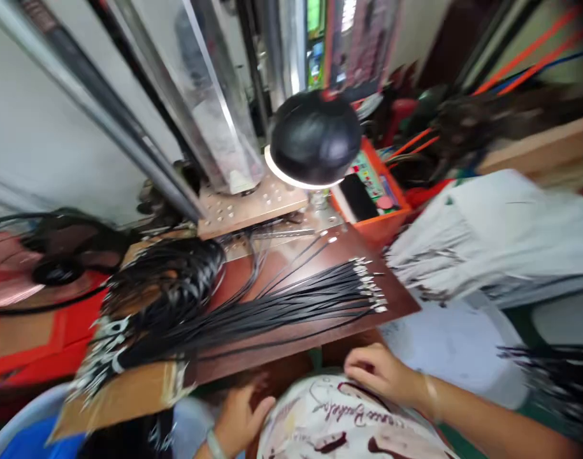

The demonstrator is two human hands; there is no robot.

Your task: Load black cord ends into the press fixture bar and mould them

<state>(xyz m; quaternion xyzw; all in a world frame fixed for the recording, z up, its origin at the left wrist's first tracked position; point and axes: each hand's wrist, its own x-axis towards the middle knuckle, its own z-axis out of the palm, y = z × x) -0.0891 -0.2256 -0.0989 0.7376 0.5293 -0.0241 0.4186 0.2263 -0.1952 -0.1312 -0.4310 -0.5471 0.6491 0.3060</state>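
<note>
Aligning the pale tips (370, 290) and laying the strands parallel would probably suit the black cables (243, 322), which lie across the bench (399, 299), beyond both hands. The left hand (238, 411) has its grip spread, seemingly around nothing; the right hand (384, 373) curls loosely, and I cannot tell whether its grip pinches anything. Behind, an orange box (374, 227) holds a black item (359, 196); lower left, a pale tub (193, 417) shows blue and black material inside.

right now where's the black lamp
In the head view, the black lamp is just right of centre in the upper half, left of the orange box and beyond the black cords laid across the brown board.
</note>
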